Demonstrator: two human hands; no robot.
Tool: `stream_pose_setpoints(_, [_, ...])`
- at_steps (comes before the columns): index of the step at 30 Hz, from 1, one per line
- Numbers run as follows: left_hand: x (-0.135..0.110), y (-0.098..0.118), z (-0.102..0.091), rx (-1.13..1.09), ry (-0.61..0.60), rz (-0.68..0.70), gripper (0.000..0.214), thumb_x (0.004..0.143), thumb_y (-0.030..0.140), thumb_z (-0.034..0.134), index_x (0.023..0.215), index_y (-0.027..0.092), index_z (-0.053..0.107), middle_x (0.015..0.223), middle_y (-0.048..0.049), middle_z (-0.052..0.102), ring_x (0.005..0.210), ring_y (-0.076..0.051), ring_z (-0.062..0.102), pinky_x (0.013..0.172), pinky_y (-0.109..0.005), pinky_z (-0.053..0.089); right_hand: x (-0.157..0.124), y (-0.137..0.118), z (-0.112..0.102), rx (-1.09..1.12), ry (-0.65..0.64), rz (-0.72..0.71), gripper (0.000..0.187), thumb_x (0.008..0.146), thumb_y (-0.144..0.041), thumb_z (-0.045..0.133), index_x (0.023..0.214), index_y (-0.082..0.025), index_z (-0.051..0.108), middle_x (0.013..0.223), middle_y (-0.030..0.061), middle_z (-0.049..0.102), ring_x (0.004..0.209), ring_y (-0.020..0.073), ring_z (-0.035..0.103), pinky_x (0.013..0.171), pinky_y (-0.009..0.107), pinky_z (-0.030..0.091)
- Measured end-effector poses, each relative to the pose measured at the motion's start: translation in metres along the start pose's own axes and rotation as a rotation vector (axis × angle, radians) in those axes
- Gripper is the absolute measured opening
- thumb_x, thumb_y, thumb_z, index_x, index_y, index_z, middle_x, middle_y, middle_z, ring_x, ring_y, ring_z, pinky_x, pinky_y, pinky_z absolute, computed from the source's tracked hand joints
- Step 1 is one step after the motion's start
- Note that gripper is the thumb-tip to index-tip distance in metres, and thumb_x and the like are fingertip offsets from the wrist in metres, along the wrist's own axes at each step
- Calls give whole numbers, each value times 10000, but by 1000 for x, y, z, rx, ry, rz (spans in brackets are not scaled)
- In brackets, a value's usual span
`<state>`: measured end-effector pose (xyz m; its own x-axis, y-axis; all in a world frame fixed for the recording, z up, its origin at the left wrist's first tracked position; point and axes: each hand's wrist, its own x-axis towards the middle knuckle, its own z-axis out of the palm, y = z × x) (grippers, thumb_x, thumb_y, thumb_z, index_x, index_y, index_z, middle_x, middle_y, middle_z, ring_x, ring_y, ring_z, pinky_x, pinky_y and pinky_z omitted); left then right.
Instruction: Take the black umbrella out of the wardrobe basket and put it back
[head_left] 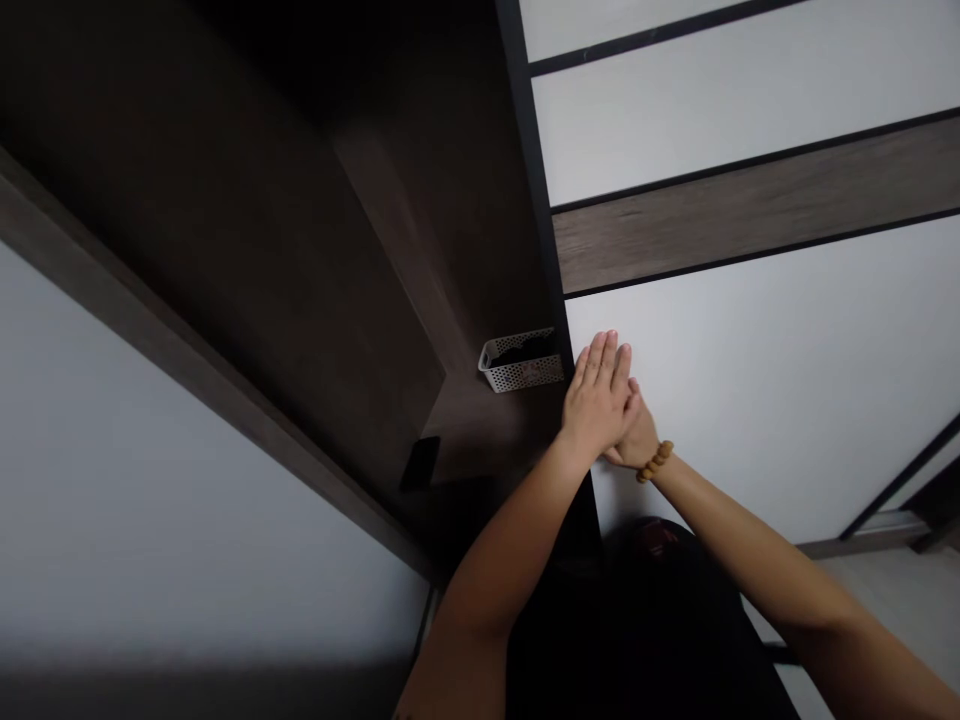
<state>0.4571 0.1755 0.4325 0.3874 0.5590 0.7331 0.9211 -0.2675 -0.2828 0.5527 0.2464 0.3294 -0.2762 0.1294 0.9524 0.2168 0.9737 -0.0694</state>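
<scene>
My left hand (598, 395) lies across my right hand (639, 432), palm against palm as far as I can see. Its fingers are stretched out and slightly apart. Most of the right hand's fingers are hidden beneath it; the parts that show look flat, not curled. Nothing shows between the two hands. A beaded bracelet (655, 462) circles my right wrist. Both hands are in front of the edge of a white sliding door panel (750, 390) with a dark frame.
Left of the hands is a dark wooden wardrobe interior (300, 250). A white perforated basket (525, 374) with dark contents stands on its shelf. A flat black object (420, 463) lies nearer its left side. A pale panel (150, 450) fills the lower left.
</scene>
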Motion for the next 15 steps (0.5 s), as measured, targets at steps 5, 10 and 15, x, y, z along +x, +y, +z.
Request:
stream_pose_setpoints(5, [-10,-10,8,86,95,-1,692,994,407,438,1545,18,287,1626,-248,246,1555,-338,79,1239,-530,248,1,32,-81,-394,154,-71,731,916,-354,523,1595,-219,287,1605,158,302,1470,410,302,1180,686,226])
stream_pose_setpoints(10, [-22,-29,6,101,160,-11,742,963,353,478,1586,49,216,1635,-225,231,1545,-349,138,1235,-544,252,13,94,-139,-679,186,114,776,955,-524,428,1589,-107,267,1661,209,71,1519,439,102,1179,695,152])
stream_pose_setpoints(15, [-32,-39,-10,109,258,-21,797,964,329,464,1624,85,89,1639,-204,230,1539,-341,171,1237,-571,226,2,114,-122,-665,2,260,832,957,-577,313,1598,-63,180,1661,194,-106,1508,456,-107,1154,729,81])
